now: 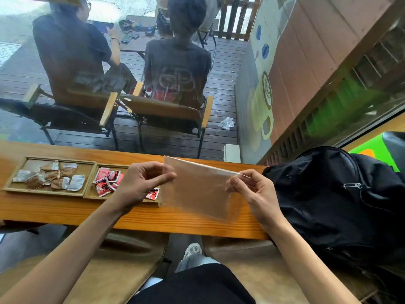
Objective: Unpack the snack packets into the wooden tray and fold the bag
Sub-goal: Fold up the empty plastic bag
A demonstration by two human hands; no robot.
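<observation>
On the worktop (65, 212) before us the wooden tray (88, 195) lies at left, packets (50, 177) in its left compartment, more packets (107, 179) in its right. Our left hand (142, 183) and right hand (252, 191) hold the bag (199, 189) between them, above the worktop, just right of the tray. A backpack (328, 198) sits at far right.

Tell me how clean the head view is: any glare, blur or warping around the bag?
Head view: the clear bag held by the left hand and right hand looks hazy with a bright sheen along its top edge; window reflections wash over the seated people outside; wide-angle warping bends the wooden counter edge.
</observation>
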